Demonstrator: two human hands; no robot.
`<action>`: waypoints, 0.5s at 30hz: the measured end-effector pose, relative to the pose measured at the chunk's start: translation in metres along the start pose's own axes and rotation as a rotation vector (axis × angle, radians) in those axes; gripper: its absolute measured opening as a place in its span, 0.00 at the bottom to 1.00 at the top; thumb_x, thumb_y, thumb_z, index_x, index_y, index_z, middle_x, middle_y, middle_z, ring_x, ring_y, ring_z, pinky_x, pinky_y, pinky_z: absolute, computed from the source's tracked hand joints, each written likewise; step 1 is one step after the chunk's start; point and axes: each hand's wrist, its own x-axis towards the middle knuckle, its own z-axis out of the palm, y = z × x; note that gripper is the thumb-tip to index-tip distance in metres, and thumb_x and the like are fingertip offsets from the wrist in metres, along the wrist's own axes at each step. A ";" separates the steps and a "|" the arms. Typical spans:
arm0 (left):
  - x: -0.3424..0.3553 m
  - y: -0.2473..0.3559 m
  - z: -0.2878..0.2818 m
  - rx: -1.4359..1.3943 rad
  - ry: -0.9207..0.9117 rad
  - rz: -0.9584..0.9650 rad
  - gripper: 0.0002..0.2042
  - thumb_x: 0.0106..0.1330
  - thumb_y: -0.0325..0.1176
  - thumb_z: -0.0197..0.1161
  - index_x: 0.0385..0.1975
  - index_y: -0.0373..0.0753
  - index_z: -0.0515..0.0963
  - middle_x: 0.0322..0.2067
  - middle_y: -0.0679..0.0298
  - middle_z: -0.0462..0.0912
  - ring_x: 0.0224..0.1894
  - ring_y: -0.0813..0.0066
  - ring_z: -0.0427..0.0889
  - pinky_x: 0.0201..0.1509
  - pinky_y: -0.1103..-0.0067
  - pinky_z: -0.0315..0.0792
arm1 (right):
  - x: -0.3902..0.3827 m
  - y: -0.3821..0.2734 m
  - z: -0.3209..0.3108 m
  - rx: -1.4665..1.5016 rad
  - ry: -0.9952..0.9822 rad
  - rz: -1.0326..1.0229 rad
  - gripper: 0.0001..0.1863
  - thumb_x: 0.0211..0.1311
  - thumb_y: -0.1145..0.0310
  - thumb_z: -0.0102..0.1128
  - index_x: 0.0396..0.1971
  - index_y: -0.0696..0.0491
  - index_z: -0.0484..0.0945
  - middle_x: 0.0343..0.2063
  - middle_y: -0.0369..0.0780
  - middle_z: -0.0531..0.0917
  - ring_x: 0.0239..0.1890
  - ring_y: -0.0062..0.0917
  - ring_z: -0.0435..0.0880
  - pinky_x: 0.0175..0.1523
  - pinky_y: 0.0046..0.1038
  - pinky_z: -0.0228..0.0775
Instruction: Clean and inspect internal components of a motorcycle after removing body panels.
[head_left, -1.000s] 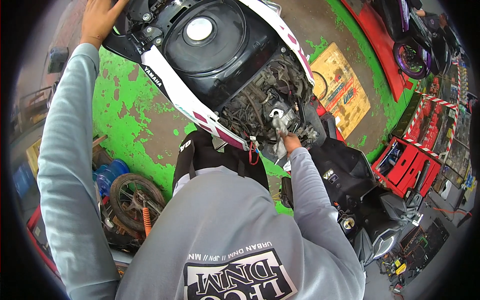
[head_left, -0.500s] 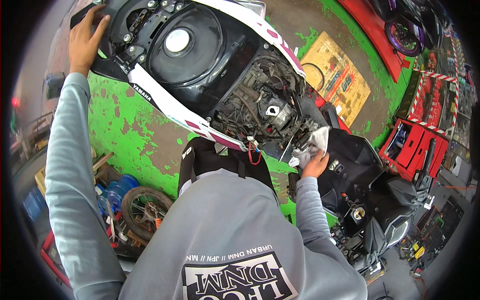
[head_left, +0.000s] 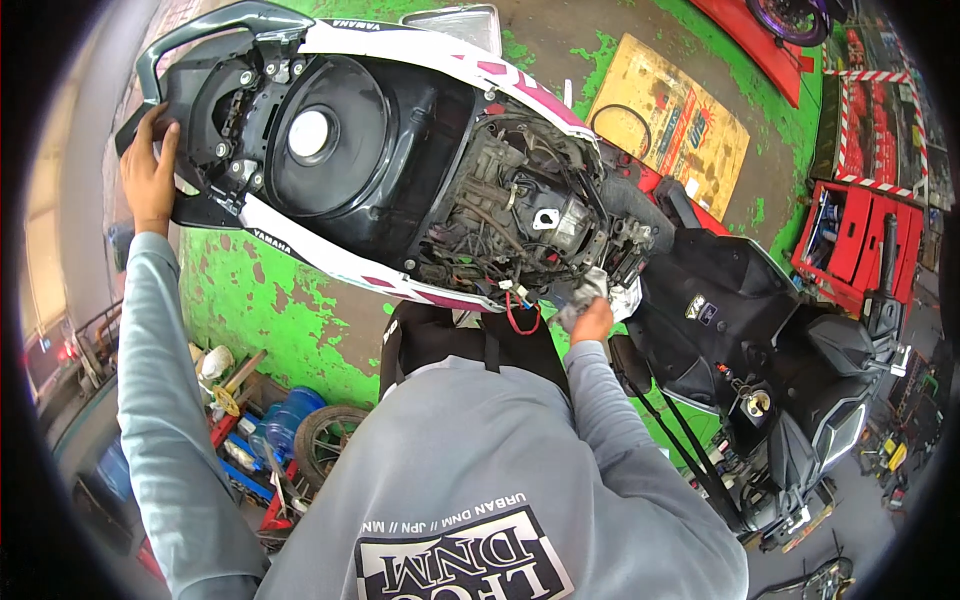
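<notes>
The person leans over a white, black and magenta scooter point(head_left: 400, 170) with its seat and covers off, so the black plastic fuel tank with a white cap point(head_left: 315, 135) and the bare grey engine point(head_left: 530, 215) lie open below. The left hand point(head_left: 150, 175) is closed over the black rear tail piece point(head_left: 165, 120) at the scooter's end, fingers wrapped around its edge. The right hand point(head_left: 592, 320) is closed around a crumpled grey-white rag point(head_left: 605, 290), held against the engine's near side, just beside a loop of red wire point(head_left: 520, 318). I judge the step in hand to be wiping around the engine while the left hand steadies the body; the next move would call for a firm hold at the tail and a careful pass of the rag clear of the loose wires. Well beyond the right hand, a flat yellow rectangular cardboard sheet point(head_left: 670, 120) with printed panels lies on the worn green floor point(head_left: 250, 300), and farther right stands a red tool chest point(head_left: 850, 230) with red-and-white striped tape point(head_left: 880, 75) behind it.
</notes>
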 end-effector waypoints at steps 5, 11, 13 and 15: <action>0.000 0.001 -0.002 -0.034 -0.010 -0.009 0.20 0.75 0.45 0.59 0.61 0.43 0.78 0.46 0.56 0.89 0.51 0.58 0.86 0.60 0.68 0.72 | 0.048 0.059 -0.003 0.741 0.019 0.704 0.21 0.69 0.58 0.45 0.40 0.58 0.84 0.40 0.48 0.88 0.38 0.38 0.84 0.50 0.41 0.76; -0.001 -0.003 -0.002 -0.157 -0.054 -0.036 0.20 0.77 0.42 0.56 0.62 0.38 0.76 0.48 0.52 0.88 0.55 0.60 0.85 0.62 0.68 0.72 | 0.045 0.041 0.029 1.015 -0.463 1.004 0.20 0.62 0.59 0.47 0.45 0.53 0.82 0.45 0.44 0.88 0.49 0.40 0.87 0.59 0.43 0.80; 0.000 -0.005 -0.001 -0.156 -0.069 -0.030 0.21 0.77 0.43 0.55 0.63 0.38 0.76 0.49 0.52 0.88 0.55 0.60 0.85 0.62 0.68 0.72 | 0.041 0.031 0.044 0.931 -0.392 0.974 0.09 0.59 0.61 0.50 0.30 0.48 0.77 0.28 0.38 0.82 0.33 0.35 0.82 0.43 0.40 0.78; 0.000 -0.008 -0.001 -0.113 -0.071 -0.006 0.22 0.78 0.45 0.53 0.64 0.38 0.75 0.50 0.52 0.87 0.55 0.59 0.84 0.63 0.68 0.71 | 0.041 0.031 0.058 1.039 -0.478 1.020 0.08 0.56 0.66 0.54 0.19 0.45 0.67 0.15 0.33 0.70 0.19 0.30 0.72 0.29 0.35 0.70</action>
